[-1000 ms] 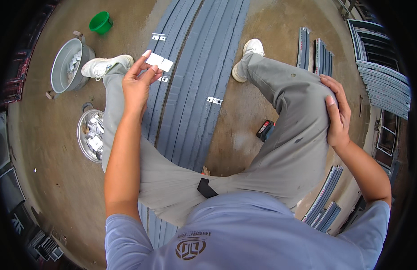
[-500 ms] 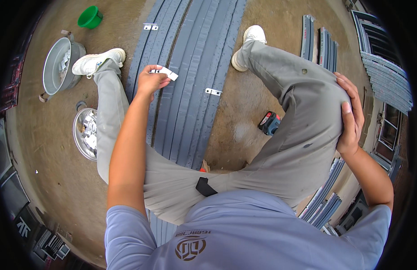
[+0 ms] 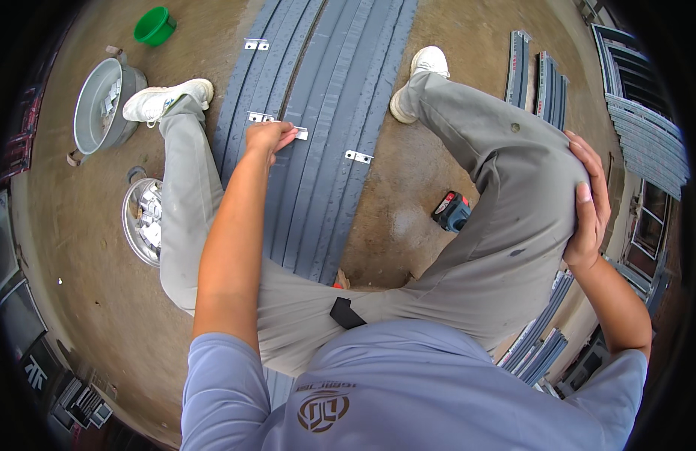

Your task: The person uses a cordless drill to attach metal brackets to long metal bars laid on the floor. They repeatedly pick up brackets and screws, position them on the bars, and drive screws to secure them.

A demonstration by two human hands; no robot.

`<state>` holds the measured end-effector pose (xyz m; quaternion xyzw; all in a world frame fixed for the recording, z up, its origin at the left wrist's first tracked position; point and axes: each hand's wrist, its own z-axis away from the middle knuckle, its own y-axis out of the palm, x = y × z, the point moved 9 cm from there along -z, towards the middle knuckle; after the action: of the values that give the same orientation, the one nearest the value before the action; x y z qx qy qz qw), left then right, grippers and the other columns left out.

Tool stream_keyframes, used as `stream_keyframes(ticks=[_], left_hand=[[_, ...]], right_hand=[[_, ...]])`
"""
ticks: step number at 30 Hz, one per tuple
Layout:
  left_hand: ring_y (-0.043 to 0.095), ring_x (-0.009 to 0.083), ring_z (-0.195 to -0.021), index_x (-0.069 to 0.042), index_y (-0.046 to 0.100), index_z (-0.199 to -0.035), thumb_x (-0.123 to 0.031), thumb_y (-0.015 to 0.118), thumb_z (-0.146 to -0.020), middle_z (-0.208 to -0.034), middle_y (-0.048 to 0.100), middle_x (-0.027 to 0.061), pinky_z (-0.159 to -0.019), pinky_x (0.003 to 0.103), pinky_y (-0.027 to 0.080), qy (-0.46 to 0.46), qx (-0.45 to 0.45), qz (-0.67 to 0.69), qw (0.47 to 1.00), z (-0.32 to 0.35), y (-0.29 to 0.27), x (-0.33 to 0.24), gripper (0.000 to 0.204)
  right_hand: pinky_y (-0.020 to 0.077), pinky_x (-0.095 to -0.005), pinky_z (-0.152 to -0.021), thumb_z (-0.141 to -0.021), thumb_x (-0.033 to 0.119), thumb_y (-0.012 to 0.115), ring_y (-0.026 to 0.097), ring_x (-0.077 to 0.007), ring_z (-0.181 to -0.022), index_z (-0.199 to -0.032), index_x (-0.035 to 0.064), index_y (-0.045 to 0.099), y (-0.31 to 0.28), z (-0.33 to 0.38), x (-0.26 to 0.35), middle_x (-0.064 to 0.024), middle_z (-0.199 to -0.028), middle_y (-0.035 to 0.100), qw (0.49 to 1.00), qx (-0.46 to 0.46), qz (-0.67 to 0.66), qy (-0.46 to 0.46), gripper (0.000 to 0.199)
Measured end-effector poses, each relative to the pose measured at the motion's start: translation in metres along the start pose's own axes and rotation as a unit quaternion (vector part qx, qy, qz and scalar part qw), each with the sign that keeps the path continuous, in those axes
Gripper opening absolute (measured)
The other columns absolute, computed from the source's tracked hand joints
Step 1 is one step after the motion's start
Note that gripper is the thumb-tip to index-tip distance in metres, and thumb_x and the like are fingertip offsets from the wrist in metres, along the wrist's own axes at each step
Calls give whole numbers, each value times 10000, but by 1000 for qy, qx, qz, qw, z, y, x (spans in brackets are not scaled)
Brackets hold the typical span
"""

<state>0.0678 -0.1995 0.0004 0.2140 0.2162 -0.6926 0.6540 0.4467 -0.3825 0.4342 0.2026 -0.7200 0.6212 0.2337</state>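
Note:
My left hand [image 3: 267, 139] reaches down between my legs and pinches a small silver metal bracket [image 3: 298, 134] against the long grey ribbed profiles [image 3: 325, 113] lying on the ground. Two similar brackets lie on the same profiles, one [image 3: 358, 157] to the right and one [image 3: 256, 45] farther up. Resting on my right knee, my right hand [image 3: 588, 203] lies flat on the trouser leg and holds nothing. My white shoes [image 3: 166, 99] stand either side of the profiles.
A grey metal tub [image 3: 89, 128] and a shiny bowl [image 3: 137, 233] with small metal parts sit at the left, a green cup [image 3: 154, 25] beyond them. A red and blue power tool [image 3: 452, 210] lies by my right leg. Stacks of grey profiles [image 3: 536, 75] fill the right side.
My left hand has lowered the bracket from the air onto the grey profiles. My right hand stayed on the knee.

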Motion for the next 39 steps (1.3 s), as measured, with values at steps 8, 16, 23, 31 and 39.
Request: stream_keyframes(ticks=[8, 16, 23, 31, 39], left_hand=[[746, 234, -854, 39, 563, -1090, 143, 749, -771, -960, 718, 150, -769, 304, 646, 74, 2, 7, 997, -2, 1, 4, 384], [736, 192, -797, 21, 626, -1052, 62, 738, -813, -895, 734, 119, -705, 291, 602, 228, -1, -83, 970, -8, -5, 3, 267], [739, 170, -762, 0, 673, -1001, 5, 745, -812, -842, 762, 106, -711, 301, 578, 292, -32, -147, 945, -19, -8, -1, 203], [738, 161, -757, -35, 696, -1156, -25, 735, -821, -837, 765, 69, -710, 309, 571, 300, -68, -207, 929, -3, -14, -6, 337], [732, 156, -771, -50, 749, -1133, -39, 745, -863, -881, 763, 88, -723, 303, 579, 351, -34, -263, 898, 15, 5, -11, 270]], right_hand=[[286, -432, -1202, -972, 196, 447, 474, -332, -1392, -1347, -64, 573, 1, 2, 0, -242, -1449, 539, 1000, -8, -5, -2, 473], [286, -431, -1203, -977, 189, 451, 476, -331, -1392, -1346, -59, 575, 2, 2, 1, -240, -1443, 544, 1000, -11, -10, -3, 461], [288, -432, -1204, -976, 187, 461, 481, -334, -1391, -1339, -61, 579, 3, 2, 4, -246, -1433, 550, 1000, -16, -19, -5, 455], [291, -429, -1203, -979, 200, 467, 482, -334, -1389, -1342, -56, 583, 2, 1, 3, -240, -1432, 551, 1000, -16, -13, -6, 459], [300, -429, -1197, -983, 206, 470, 487, -334, -1383, -1337, -53, 588, 3, 3, 3, -240, -1427, 554, 1000, -23, -14, -4, 454]])
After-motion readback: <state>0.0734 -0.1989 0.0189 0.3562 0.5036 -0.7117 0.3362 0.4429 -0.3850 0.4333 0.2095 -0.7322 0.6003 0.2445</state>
